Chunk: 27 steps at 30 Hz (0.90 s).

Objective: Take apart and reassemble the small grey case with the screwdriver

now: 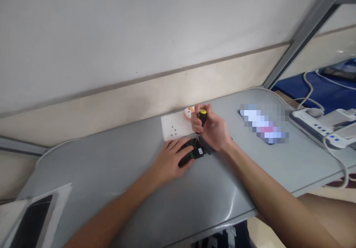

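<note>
A black device (199,152) with a small white label and bits of green lies on the grey table. My left hand (174,159) is closed around its left end, fingers on top and thumb at the near edge. In my right hand (213,129) is a screwdriver (202,120) with a black and yellow handle, held upright, its shaft pointing down onto the device. Behind them a white paper (175,125) carries several tiny dark screws (172,131). An orange and white figure (188,112) sits on the paper, partly hidden by my right hand.
A phone with a blurred screen (261,125) lies to the right on the grey table (116,153). Beyond it are a white power strip (322,127) and cables. At the lower left a dark tablet-like object (32,222) rests on papers. A wall rises behind.
</note>
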Each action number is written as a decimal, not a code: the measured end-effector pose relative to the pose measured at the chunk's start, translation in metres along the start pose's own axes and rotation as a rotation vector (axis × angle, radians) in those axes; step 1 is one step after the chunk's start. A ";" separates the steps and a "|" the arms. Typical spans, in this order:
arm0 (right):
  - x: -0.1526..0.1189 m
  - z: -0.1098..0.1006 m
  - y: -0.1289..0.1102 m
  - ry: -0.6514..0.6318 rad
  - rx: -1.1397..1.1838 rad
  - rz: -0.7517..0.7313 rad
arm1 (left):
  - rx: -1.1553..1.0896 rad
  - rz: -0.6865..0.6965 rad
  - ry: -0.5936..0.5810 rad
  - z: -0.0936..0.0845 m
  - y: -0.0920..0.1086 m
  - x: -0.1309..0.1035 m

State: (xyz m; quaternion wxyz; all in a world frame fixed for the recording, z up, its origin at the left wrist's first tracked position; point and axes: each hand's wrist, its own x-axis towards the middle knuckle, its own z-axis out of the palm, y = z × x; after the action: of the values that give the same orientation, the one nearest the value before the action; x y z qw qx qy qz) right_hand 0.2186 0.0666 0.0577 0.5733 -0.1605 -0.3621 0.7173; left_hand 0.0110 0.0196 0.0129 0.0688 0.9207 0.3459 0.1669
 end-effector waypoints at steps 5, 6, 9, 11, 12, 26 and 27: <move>0.002 -0.004 -0.002 0.068 -0.010 -0.013 | -0.017 -0.011 -0.014 0.000 0.000 0.000; 0.003 -0.005 -0.003 0.065 -0.032 -0.009 | -0.022 -0.013 -0.013 0.000 0.000 0.000; 0.005 -0.009 -0.002 0.027 -0.083 0.043 | -0.044 -0.021 0.001 -0.001 0.001 0.000; 0.005 -0.008 0.000 0.018 -0.072 0.056 | -0.059 -0.028 0.005 -0.001 0.001 0.000; 0.004 -0.007 0.000 0.025 -0.056 0.041 | -0.062 -0.030 0.003 -0.001 0.001 0.000; -0.007 0.009 0.003 0.032 -0.085 -0.036 | -0.030 0.056 0.024 -0.002 0.001 -0.003; -0.008 0.010 0.002 0.033 -0.092 -0.043 | -0.025 0.076 0.029 -0.002 0.001 -0.004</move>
State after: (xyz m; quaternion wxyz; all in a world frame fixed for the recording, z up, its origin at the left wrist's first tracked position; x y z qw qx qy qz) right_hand 0.2128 0.0559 0.0614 0.5864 -0.1908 -0.3886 0.6847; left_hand 0.0080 0.0164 0.0137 0.0689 0.9297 0.3097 0.1870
